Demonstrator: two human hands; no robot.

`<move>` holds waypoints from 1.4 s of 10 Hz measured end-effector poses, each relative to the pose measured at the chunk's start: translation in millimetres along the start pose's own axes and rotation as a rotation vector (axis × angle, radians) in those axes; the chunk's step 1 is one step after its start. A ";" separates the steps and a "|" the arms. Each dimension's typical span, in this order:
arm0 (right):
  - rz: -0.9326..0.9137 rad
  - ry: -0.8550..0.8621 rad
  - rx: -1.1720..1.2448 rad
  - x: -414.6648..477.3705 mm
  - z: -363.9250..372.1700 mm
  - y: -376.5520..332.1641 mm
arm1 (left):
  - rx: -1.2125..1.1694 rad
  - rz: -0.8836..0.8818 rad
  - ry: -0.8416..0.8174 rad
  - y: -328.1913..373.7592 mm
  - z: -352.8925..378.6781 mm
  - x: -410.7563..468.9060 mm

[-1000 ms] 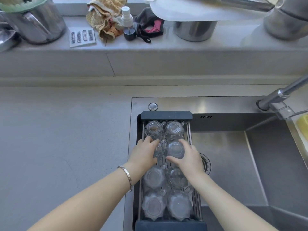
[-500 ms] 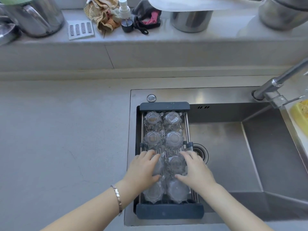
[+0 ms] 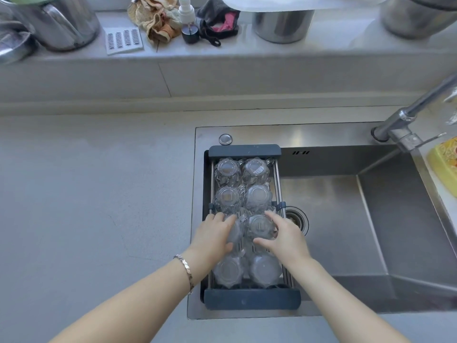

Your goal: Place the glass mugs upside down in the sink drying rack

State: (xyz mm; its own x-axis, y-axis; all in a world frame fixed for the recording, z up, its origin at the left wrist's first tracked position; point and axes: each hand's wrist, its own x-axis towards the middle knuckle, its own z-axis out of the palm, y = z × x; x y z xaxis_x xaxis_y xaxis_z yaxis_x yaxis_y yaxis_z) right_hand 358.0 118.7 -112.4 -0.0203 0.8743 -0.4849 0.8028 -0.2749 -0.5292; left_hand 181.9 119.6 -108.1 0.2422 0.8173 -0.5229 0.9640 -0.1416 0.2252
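A dark-framed drying rack [image 3: 252, 299] spans the left side of the sink. Several clear glass mugs stand upside down in it, in two columns. The back pair [image 3: 227, 169] and the second pair [image 3: 258, 196] stand untouched, as does the front pair [image 3: 265, 269]. My left hand [image 3: 212, 236] lies over the left mug of the third row [image 3: 236, 232] and hides most of it. My right hand [image 3: 286, 237] cups the right mug of that row [image 3: 259, 226], with the thumb and fingers around its side.
The steel sink basin [image 3: 346, 219] with its drain [image 3: 296, 219] lies right of the rack. A faucet [image 3: 405, 117] reaches in from the back right, beside a yellow item [image 3: 445, 167]. Grey counter [image 3: 99, 194] is to the left. The back ledge holds pots, cloths and a spray bottle [image 3: 186, 13].
Both hands have drawn back toward me from the second-row mugs to the third-row mugs, where they stay. The second-row mugs now stand uncovered.
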 end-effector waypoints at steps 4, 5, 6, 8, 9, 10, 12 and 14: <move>0.015 -0.089 0.072 -16.4 -7.0 7.0 | -0.039 0.096 0.212 5.5 8.1 -33.3; 0.018 -0.114 -0.090 -41.9 -6.6 11.5 | -0.025 0.151 0.151 8.8 15.9 -49.2; 0.033 -0.180 -0.158 -62.9 6.3 10.0 | 0.012 0.061 -0.012 8.2 29.7 -57.5; 0.119 -0.133 -0.096 -64.8 28.1 5.4 | 0.058 0.043 -0.098 5.9 32.2 -53.7; 0.050 -0.125 -0.067 -63.9 28.8 11.2 | 0.092 0.050 -0.120 5.5 31.3 -52.3; -0.030 -0.142 -0.095 -62.4 22.2 12.8 | 0.112 0.070 -0.122 6.9 29.1 -53.2; -0.086 -0.178 -0.133 -59.8 18.2 18.1 | 0.114 0.056 -0.111 9.2 31.3 -53.7; -0.120 -0.288 -0.332 -51.1 1.6 1.0 | 0.036 -0.001 -0.145 11.7 22.0 -50.5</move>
